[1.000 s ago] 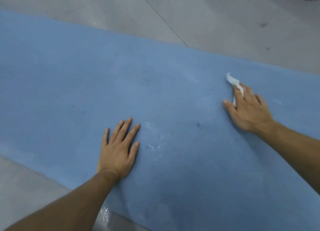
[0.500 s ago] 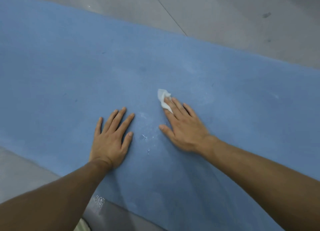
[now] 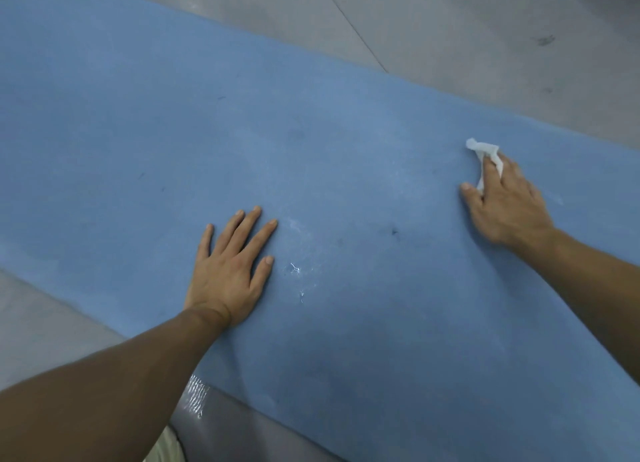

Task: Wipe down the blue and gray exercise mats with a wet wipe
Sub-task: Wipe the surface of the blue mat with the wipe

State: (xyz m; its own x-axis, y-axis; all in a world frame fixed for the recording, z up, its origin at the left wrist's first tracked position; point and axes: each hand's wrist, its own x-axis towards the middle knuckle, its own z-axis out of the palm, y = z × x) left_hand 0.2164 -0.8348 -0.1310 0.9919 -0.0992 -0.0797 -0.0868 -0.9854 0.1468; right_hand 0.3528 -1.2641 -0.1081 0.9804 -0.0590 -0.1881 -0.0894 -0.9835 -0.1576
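Your wipe (image 3: 484, 155) lies near the mat's (image 3: 311, 132) far edge, at the right, pressed under your right hand (image 3: 507, 203), fingers nearly straight and close over it; your left hand (image 3: 230, 264) lies flat by the near edge, fingers spread; the wipe looks light and limp and will likely bunch, so press through its middle

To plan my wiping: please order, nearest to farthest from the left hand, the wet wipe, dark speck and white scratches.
1. white scratches: just right of the left hand.
2. dark speck: farther right, between the hands.
3. wet wipe: far right, under the right hand.
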